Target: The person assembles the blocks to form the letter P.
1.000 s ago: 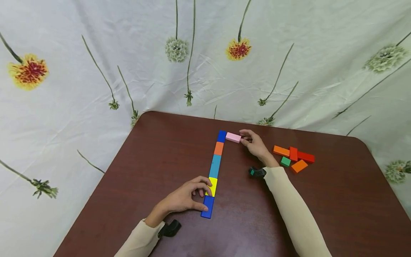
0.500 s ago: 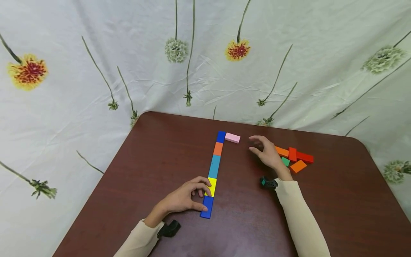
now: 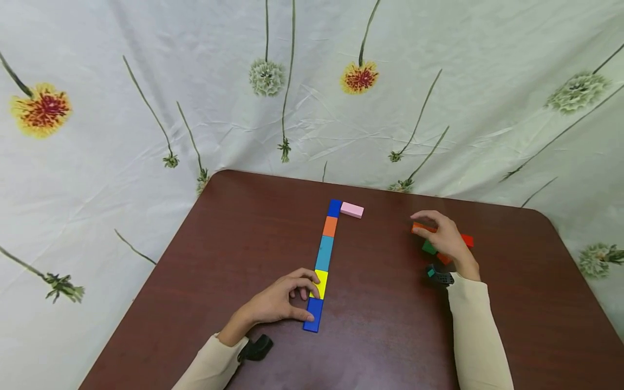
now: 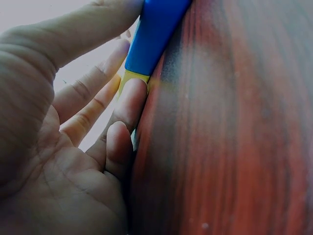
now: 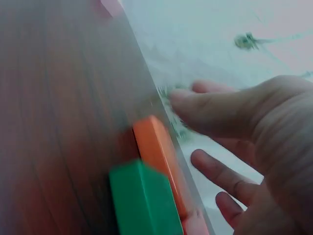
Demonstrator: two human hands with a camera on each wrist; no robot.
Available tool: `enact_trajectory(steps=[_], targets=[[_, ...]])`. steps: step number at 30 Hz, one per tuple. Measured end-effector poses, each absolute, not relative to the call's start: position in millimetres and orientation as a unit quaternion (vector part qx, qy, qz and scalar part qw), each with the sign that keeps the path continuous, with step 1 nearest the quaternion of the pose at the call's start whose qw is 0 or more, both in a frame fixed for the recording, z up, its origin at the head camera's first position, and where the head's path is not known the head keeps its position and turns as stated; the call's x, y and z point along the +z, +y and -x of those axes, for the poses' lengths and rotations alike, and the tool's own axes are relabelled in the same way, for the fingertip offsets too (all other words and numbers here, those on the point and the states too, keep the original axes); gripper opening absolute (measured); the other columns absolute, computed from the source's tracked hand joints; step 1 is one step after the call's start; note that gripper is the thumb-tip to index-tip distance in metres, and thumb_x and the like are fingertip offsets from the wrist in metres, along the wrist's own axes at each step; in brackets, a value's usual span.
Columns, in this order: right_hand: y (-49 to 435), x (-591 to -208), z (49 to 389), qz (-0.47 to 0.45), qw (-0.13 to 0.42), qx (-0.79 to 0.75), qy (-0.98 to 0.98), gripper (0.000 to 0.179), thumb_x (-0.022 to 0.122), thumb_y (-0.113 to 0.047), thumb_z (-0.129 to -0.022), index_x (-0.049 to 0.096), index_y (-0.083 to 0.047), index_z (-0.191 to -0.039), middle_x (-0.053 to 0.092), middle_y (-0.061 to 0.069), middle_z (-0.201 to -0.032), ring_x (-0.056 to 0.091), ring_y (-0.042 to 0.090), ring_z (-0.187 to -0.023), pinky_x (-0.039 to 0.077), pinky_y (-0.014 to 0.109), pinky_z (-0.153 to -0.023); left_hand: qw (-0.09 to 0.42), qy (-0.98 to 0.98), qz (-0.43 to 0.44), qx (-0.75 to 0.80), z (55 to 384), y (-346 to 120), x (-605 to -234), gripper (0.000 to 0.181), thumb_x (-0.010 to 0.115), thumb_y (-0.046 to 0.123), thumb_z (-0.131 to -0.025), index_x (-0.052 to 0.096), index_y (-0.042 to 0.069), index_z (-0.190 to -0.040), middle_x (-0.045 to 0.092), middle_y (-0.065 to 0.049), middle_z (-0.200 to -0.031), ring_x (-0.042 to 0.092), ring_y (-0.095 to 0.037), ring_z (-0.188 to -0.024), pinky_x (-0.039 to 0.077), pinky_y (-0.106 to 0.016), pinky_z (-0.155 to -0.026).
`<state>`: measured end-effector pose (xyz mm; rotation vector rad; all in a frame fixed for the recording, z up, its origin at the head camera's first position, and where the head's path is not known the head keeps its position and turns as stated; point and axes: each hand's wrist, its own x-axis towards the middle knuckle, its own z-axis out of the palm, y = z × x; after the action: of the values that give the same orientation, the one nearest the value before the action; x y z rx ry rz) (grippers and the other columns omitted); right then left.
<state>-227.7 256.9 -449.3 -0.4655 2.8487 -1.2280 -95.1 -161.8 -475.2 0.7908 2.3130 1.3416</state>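
Observation:
Flat blocks form a straight row on the table: a blue block [image 3: 314, 311] at the near end, then a yellow block [image 3: 322, 277], a teal block [image 3: 324, 253], an orange-red block [image 3: 330, 226] and a dark blue block [image 3: 335, 208]. A pink block [image 3: 352, 209] lies crosswise beside the far end. My left hand [image 3: 275, 299] rests at the near end, thumb on the blue block, fingertips at the yellow one. Over the loose blocks on the right, my right hand [image 3: 444, 238] holds nothing, its thumb and fingers apart. Below it lie an orange block [image 5: 154, 152] and a green block [image 5: 142, 196].
A red block [image 3: 468, 240] and another orange block [image 3: 444, 258] show partly from under the right hand. The brown table [image 3: 244, 227] has its back edge against a white flowered cloth [image 3: 195, 81]. Both wrists wear black straps.
My right hand has moved away from the pink block, rightward to above the loose blocks. The pink block stays by the row's far end. My left hand keeps its place.

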Motion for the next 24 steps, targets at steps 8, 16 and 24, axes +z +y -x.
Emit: enact_trajectory(steps=[8,16,24], targets=[[275,-454,228,0.148,0.022,-0.359,0.921,0.032,0.067,-0.011,-0.096,0.064,-0.003,-0.127,0.060,0.025,-0.127,0.056,0.036,-0.103,0.046,0.044,-0.087,0.178,0.816,-0.280,0.473,94,-162,-475,0.032,0.086,0.026,-0.080,0.069,0.022,-0.107,0.051,0.005,-0.133,0.056,-0.010,-0.092,0.043,-0.026,-0.081],[278,-456,227,0.126,0.016,-0.338,0.932,0.033,0.067,-0.009,-0.096,0.063,-0.003,-0.128,0.060,0.028,-0.127,0.055,0.035,-0.099,0.045,0.040,-0.082,0.177,0.813,-0.283,0.476,94,-161,-476,0.032,0.086,0.025,-0.080,0.069,0.021,-0.108,0.050,0.004,-0.134,0.055,-0.010,-0.091,0.042,-0.026,-0.081],[273,-458,228,0.115,0.001,-0.324,0.939,0.031,0.065,-0.008,-0.097,0.064,-0.002,-0.127,0.061,0.029,-0.128,0.057,0.041,-0.103,0.047,0.053,-0.088,0.179,0.815,-0.280,0.475,94,-161,-475,0.032,0.086,0.025,-0.080,0.069,0.022,-0.107,0.050,0.005,-0.133,0.055,-0.011,-0.092,0.043,-0.026,-0.081]])
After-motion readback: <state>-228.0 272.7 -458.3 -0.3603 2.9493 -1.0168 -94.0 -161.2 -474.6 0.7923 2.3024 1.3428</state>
